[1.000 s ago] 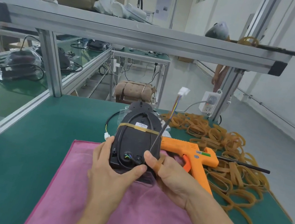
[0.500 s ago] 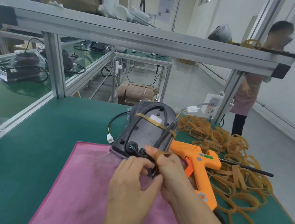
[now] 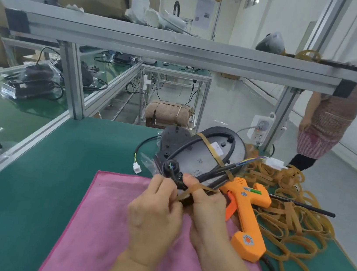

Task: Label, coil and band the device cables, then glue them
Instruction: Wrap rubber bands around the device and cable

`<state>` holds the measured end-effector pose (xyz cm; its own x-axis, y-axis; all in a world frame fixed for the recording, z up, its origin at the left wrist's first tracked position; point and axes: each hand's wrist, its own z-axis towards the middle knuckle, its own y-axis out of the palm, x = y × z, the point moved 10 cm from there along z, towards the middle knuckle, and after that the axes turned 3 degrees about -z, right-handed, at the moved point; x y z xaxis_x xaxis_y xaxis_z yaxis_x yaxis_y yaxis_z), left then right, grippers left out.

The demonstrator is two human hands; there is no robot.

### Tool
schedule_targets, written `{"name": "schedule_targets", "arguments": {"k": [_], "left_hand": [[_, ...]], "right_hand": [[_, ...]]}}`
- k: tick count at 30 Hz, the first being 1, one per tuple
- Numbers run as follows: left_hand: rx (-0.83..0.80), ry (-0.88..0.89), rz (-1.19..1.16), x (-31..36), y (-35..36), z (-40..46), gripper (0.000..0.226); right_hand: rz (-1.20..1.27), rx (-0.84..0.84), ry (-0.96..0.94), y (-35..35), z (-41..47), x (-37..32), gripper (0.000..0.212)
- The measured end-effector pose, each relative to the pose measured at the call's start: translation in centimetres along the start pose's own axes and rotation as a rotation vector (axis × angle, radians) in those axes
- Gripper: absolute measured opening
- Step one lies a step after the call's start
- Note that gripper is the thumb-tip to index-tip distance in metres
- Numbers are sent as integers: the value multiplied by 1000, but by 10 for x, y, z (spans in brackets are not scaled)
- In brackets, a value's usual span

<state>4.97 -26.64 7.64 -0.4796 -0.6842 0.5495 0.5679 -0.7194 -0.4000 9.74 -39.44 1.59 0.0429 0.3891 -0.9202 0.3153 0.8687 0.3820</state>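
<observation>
From my feed the room reads bright and evenly lit, with soft diffuse light and only faint shadows under the hands on the pink cloth mat (image 3: pixel 96 227). The wide lens bows the silver aluminium shelf beam (image 3: pixel 163 43) and stretches the edges. The standing person in a striped apron (image 3: pixel 332 125) at far right is motion-blurred.

We see a black device (image 3: pixel 201 159) with black cable (image 3: pixel 184 150), tan rubber band (image 3: pixel 211 150) and white label (image 3: pixel 216 148) on it, over a pink cloth (image 3: pixel 100 227) on the green bench mat (image 3: pixel 28 183). Glue gun (image 3: pixel 247 211) is orange with a green-and-white sticker; loose bands (image 3: pixel 295 211) are tan, connectors (image 3: pixel 275 163) white, wires yellow, blue and purple. The person (image 3: pixel 331 120) behind wears a pink-and-white striped apron.
</observation>
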Motion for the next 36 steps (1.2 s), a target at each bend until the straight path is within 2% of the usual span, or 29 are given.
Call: {"name": "schedule_targets", "arguments": {"k": [1,5,9,11,14,18,22,27,29,31,32,34,36], "left_hand": [[-11,-35,-6,-9,-2,-2,6],[-17,-224,-83,-55,-8,-12,43],[-43,-244,-171,-76,-20,-12,72],[-103,-183,-217,-70,-23,-8,66],[-196,-25,-205,-50,-26,4,54],[-191,322,43,-20,-28,-7,37],[-193,333,103,-25,-19,-35,29],[-207,390,175,-10,-34,-7,31],[-225,259,2,-11,-37,11,31],[-219,1,-257,-27,-34,29,40],[-215,-68,-323,-32,-33,32,42],[-214,-3,-276,-23,-34,31,33],[-169,119,-118,-13,-38,18,25]], "right_hand": [[-14,12,3,-4,1,0,10],[-184,-45,12,-17,-4,-1,23],[-339,-129,46,-31,-11,-6,37],[-392,-178,58,-33,-13,-12,39],[-408,-190,54,-34,-11,-21,26],[-318,-210,105,-37,-7,-22,24],[-292,-259,52,-35,-10,-25,32],[-387,-316,124,-46,-9,-6,23],[-373,-364,129,-45,-9,-2,20],[-379,-436,131,-38,-12,2,15],[-381,-473,147,-34,-13,4,20],[-347,-481,154,-32,-10,4,37],[-235,-412,214,-35,-4,2,39]]}}
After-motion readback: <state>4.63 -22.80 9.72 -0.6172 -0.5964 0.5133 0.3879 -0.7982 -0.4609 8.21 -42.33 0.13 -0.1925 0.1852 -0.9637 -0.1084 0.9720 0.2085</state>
